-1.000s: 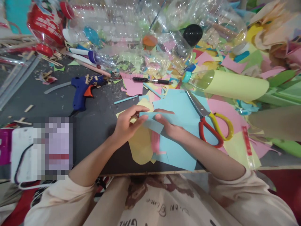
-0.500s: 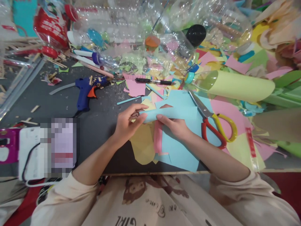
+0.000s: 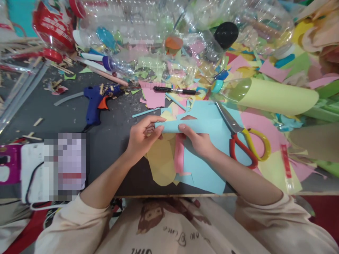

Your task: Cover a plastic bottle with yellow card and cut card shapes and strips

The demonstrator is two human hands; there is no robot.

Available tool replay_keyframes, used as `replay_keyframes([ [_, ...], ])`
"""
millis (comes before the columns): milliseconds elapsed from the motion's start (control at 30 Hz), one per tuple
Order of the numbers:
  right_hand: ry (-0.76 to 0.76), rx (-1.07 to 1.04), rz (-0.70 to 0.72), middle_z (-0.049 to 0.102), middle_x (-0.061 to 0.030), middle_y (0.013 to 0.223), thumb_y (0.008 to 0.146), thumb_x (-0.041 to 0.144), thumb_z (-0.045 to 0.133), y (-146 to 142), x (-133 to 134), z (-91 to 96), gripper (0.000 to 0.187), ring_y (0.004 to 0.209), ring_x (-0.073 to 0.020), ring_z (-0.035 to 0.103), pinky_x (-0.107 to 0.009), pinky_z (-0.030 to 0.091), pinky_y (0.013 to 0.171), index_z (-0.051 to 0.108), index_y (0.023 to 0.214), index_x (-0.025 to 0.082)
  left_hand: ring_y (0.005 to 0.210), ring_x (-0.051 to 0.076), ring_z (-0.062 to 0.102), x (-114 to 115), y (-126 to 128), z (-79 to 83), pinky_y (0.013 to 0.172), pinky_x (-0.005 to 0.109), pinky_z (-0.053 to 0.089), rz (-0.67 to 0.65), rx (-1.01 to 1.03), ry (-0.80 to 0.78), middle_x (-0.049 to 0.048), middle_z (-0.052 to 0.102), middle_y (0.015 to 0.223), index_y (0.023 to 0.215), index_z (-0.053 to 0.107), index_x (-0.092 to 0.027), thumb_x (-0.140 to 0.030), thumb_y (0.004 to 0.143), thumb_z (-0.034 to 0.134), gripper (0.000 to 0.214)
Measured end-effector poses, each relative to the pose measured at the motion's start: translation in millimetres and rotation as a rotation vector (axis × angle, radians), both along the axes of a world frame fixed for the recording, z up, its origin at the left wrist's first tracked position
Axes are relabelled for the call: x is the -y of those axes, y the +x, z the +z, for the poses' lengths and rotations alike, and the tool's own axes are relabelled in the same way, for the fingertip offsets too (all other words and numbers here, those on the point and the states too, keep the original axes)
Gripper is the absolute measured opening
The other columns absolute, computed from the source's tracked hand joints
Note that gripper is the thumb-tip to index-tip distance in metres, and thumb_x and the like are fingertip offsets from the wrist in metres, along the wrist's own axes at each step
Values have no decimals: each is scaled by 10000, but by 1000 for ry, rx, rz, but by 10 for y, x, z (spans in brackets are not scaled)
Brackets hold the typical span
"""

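Note:
A light-blue paper strip point(image 3: 171, 127) stretches between my two hands over the table. My left hand point(image 3: 144, 135) pinches its left end between thumb and fingers. Farther right, my right hand point(image 3: 197, 140) grips the strip with the thumb on top; most of its fingers are hidden behind the paper. Beneath lie a larger light-blue sheet point(image 3: 203, 169), a tan paper piece point(image 3: 161, 162) and a pink paper strip point(image 3: 179, 157). Scissors point(image 3: 239, 135) with red and yellow handles rest to the right of my right hand, on the papers.
A blue glue gun point(image 3: 93, 104) lies to the left, near a phone-like blurred object point(image 3: 71, 162). Beyond my hands are a black pen point(image 3: 176, 90) and a heap of clear plastic bottles point(image 3: 143, 21). A bottle wrapped in yellow-green paper point(image 3: 283, 95) lies at right. Paper scraps are scattered around.
The blue strip has levelled out and looks flatter between my hands. Both hands keep hold of it and have shifted only slightly. The whole view has moved a little.

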State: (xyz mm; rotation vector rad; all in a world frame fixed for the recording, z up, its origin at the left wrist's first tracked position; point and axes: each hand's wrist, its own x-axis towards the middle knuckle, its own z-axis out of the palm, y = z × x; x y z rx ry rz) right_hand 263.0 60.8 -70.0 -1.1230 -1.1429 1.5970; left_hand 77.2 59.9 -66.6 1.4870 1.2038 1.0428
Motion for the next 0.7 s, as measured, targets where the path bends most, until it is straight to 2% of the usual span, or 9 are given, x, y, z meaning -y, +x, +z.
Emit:
replay_keyframes([
  [100, -39, -42, -29, 483, 60, 529, 812, 639, 672, -11, 6, -28, 454, 494, -106, 441, -272, 350, 498, 535, 672, 230, 484, 97, 649, -6, -10, 3, 467, 173, 507, 8, 1, -13, -35, 626, 625, 935, 689, -176, -485, 874, 690, 315],
  [233, -11, -63, -48, 519, 48, 510, 852, 624, 637, -17, 5, -47, 471, 490, -108, 463, -280, 366, 515, 523, 629, 225, 485, 100, 657, -22, -27, 5, 470, 174, 513, 20, 11, -20, -32, 637, 627, 932, 690, -174, -484, 878, 687, 315],
  [333, -29, -27, -64, 501, 54, 513, 828, 665, 638, -9, 1, -36, 481, 485, -112, 455, -287, 362, 507, 533, 654, 230, 492, 105, 663, -24, -29, 7, 477, 177, 522, 18, 17, -34, -34, 643, 612, 933, 691, -178, -470, 886, 682, 296],
  [500, -41, 71, 15, 503, 52, 550, 766, 717, 672, 8, -14, 45, 503, 515, -125, 463, -306, 376, 533, 541, 679, 240, 502, 102, 661, -9, -24, 26, 481, 180, 524, 4, -14, -66, -18, 668, 653, 927, 695, -190, -487, 882, 680, 301],
  [700, -4, 119, 13, 491, 40, 550, 812, 709, 626, 31, -22, 90, 503, 538, -143, 476, -332, 407, 581, 513, 638, 252, 505, 103, 649, -14, -31, 27, 484, 190, 518, -24, -50, -63, -5, 665, 667, 945, 700, -186, -543, 884, 651, 365],
])
